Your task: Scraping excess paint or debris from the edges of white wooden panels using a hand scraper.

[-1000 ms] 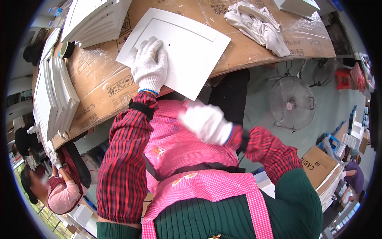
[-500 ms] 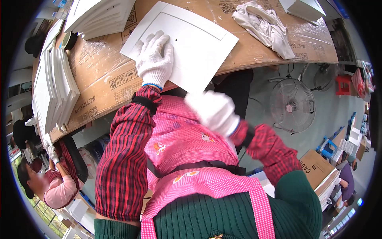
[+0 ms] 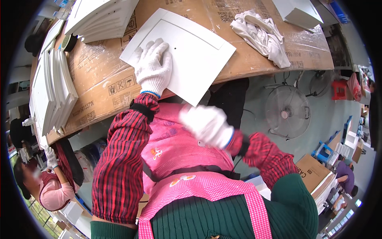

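Note:
A flat white panel (image 3: 195, 53) with a grooved border line and a small dark hole lies turned at an angle on the cardboard-covered table. Its nearest corner sticks out past the table's front edge. My left hand (image 3: 155, 67), in a white knitted glove, rests flat on the panel's left part with its fingers stretched out. Just below that near corner, in front of my pink apron, is my right hand (image 3: 207, 125), also in a white glove. Motion smears its fingers, so whether it holds anything does not show.
Stacks of white panels stand at the table's far left (image 3: 101, 20) and left side (image 3: 53, 87). A crumpled white cloth (image 3: 260, 38) lies to the right, near another white stack (image 3: 298, 14). A floor fan (image 3: 287, 112) stands right of the table. A gloved co-worker (image 3: 55, 187) is at left.
My right hand has moved slightly down and left, toward my apron. My left hand stays flat on the panel. The whole view has shifted a little.

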A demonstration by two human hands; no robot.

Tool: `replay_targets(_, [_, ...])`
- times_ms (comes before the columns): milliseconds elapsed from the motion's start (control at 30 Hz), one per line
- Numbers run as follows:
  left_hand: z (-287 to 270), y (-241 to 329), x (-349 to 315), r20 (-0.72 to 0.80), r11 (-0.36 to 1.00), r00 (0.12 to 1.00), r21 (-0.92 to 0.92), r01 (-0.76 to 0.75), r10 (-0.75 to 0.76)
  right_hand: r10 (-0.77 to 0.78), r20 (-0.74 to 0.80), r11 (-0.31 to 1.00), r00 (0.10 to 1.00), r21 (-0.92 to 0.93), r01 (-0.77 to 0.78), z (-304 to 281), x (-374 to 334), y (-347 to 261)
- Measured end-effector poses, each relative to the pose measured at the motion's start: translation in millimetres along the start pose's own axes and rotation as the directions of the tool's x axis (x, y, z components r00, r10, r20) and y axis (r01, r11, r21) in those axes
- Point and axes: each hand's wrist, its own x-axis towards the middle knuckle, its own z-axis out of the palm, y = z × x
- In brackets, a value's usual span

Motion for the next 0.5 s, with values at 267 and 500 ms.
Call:
replay_targets(267, [-0.4,-2.0,-2.9,-0.019,0.999,1.000,-0.044,0.004,-0.005,0.574,-0.161,0.816,0.803,0.201,-0.542,-34.0,39.6,142.7])
replay_targets(500, [-4.5,-1.3,-3.1,-0.017,0.999,1.000,-0.029,0.025,-0.025,0.449,-0.129,0.887,0.884,-0.053,-0.458,-27.9,39.1,114.5])
